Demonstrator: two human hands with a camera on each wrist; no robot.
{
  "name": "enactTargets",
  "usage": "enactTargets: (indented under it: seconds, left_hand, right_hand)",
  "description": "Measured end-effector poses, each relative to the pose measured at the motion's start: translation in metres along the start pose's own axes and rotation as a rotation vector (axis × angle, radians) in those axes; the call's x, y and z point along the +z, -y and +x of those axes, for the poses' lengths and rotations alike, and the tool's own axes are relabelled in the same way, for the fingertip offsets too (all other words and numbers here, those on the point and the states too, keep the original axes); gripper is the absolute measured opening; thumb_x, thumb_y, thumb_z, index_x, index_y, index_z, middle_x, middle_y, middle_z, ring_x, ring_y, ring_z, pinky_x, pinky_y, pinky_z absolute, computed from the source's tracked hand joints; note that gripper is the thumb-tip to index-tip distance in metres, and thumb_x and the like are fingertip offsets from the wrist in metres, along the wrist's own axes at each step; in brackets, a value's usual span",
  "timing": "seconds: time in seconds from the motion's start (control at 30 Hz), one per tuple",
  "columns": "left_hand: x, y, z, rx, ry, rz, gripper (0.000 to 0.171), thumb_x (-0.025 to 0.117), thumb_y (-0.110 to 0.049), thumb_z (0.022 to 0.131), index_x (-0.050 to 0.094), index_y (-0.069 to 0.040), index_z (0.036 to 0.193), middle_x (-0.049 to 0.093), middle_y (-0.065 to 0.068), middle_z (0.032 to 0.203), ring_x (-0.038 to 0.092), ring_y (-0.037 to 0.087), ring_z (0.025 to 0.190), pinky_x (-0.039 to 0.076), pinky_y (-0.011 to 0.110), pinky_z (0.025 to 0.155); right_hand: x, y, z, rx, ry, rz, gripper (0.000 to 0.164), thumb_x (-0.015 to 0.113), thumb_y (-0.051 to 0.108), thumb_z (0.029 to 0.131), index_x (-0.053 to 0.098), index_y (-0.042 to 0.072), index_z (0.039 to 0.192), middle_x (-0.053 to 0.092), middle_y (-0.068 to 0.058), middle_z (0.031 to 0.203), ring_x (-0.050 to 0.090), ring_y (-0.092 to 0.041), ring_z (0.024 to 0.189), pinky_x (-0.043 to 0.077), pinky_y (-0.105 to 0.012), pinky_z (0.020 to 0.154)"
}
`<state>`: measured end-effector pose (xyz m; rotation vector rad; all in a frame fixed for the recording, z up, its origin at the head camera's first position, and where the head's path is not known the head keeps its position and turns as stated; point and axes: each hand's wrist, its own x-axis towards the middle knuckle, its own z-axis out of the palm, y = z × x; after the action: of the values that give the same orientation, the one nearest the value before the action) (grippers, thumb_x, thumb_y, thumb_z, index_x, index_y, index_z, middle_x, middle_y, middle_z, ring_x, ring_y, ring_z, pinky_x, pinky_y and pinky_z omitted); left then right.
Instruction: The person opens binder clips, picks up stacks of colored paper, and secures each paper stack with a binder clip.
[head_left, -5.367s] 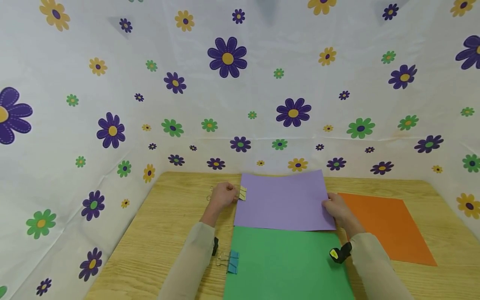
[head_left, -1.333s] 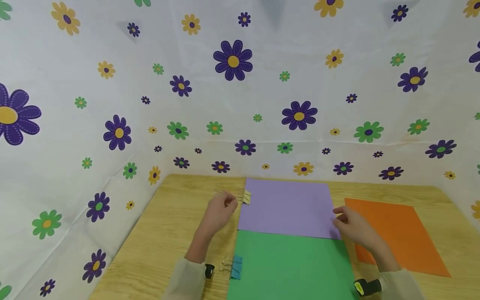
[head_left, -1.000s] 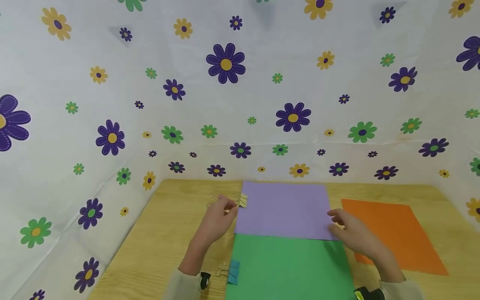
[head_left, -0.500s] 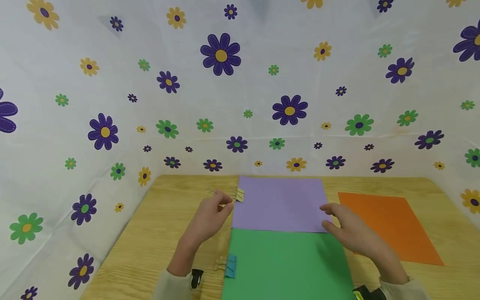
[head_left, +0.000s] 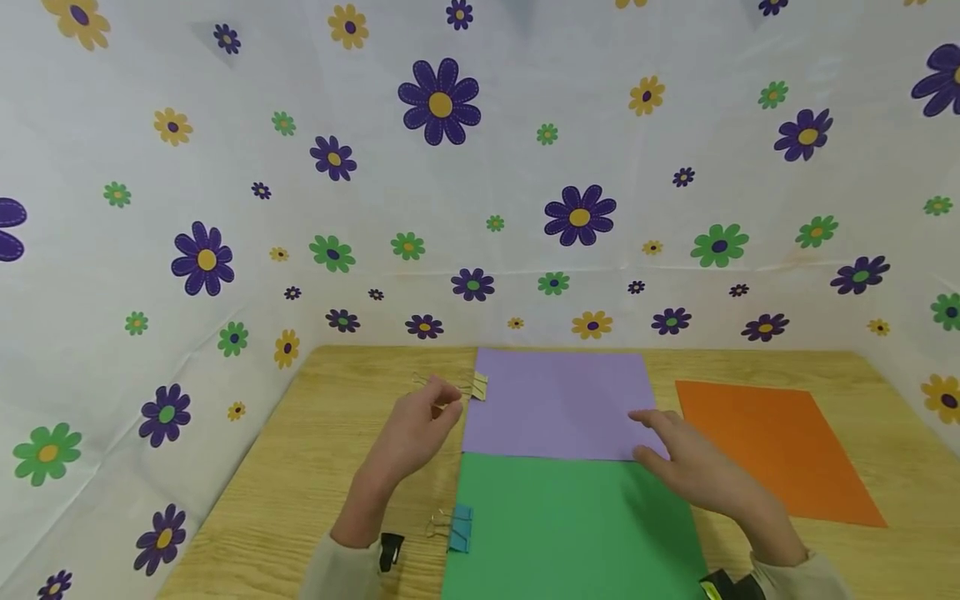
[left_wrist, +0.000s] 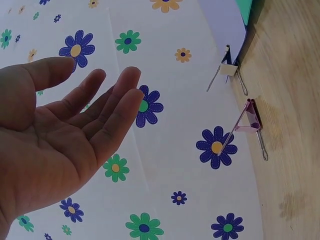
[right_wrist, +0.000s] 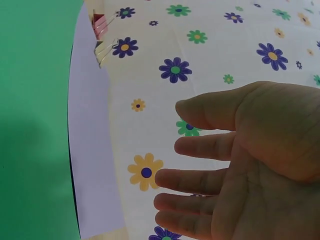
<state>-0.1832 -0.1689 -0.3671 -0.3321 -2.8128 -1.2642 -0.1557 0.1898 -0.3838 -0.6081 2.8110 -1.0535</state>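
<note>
A purple sheet (head_left: 562, 404) lies flat at the table's far side, a green sheet (head_left: 570, 525) along its near edge. A yellow binder clip (head_left: 479, 387) sits on the purple sheet's left edge; a blue binder clip (head_left: 461, 529) sits on the green sheet's left edge. My left hand (head_left: 412, 429) hovers left of the purple sheet, fingers loosely bent and holding nothing. Beside the yellow clip, a pink binder clip (left_wrist: 249, 120) shows in the left wrist view; my hand mostly hides it from the head view. My right hand (head_left: 697, 462) hovers over the sheets' right edges, fingers extended, palm bare.
An orange sheet (head_left: 780, 450) lies to the right on the wooden table (head_left: 315, 492). White flowered cloth (head_left: 517, 183) encloses the table at the back and sides.
Earlier my right hand gripped the raised purple sheet and my left was at the yellow clip. The sheet now lies flat, released; both hands have drawn back, the right drifting slightly left.
</note>
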Motion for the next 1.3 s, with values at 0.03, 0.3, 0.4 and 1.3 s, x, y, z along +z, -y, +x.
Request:
enactTargets:
  seconds: [0.03, 0.3, 0.4, 1.3]
  left_hand:
    - [0.0, 0.0, 0.0, -0.001, -0.002, 0.002, 0.02, 0.054, -0.019, 0.103, 0.064, -0.006, 0.115, 0.067, 0.012, 0.118, 0.064, 0.029, 0.106, 0.054, 0.047, 0.089]
    - [-0.003, 0.002, 0.003, -0.014, -0.005, 0.015, 0.017, 0.054, -0.019, 0.103, 0.063, -0.008, 0.113, 0.067, 0.009, 0.106, 0.06, 0.021, 0.091, 0.053, 0.038, 0.078]
    - [-0.006, 0.003, 0.003, -0.01, -0.002, 0.016, 0.016, 0.054, -0.018, 0.102, 0.063, -0.008, 0.112, 0.065, 0.007, 0.1, 0.055, 0.019, 0.083, 0.05, 0.034, 0.072]
    - [-0.007, -0.001, 0.004, -0.033, 0.006, -0.012, 0.02, 0.054, -0.019, 0.103, 0.063, -0.008, 0.116, 0.067, 0.007, 0.109, 0.061, 0.022, 0.098, 0.053, 0.04, 0.082]
  right_hand:
    - [0.0, -0.001, 0.0, 0.004, 0.009, -0.008, 0.049, 0.056, 0.024, 0.102, 0.045, -0.001, 0.143, 0.049, -0.024, 0.142, 0.045, -0.045, 0.13, 0.041, -0.062, 0.102]
    - [-0.002, -0.013, -0.001, 0.002, 0.013, -0.016, 0.064, 0.055, 0.03, 0.103, 0.03, -0.004, 0.151, 0.024, -0.038, 0.151, 0.024, -0.059, 0.136, 0.029, -0.075, 0.102]
    - [-0.006, -0.021, -0.002, 0.026, -0.017, -0.036, 0.068, 0.057, 0.027, 0.102, 0.027, -0.006, 0.152, 0.017, -0.04, 0.153, 0.018, -0.062, 0.137, 0.024, -0.078, 0.102]
    - [-0.059, -0.136, -0.037, 0.214, -0.066, -0.229, 0.079, 0.041, 0.04, 0.107, 0.007, -0.016, 0.15, 0.002, -0.053, 0.145, -0.002, -0.068, 0.136, -0.002, -0.074, 0.11]
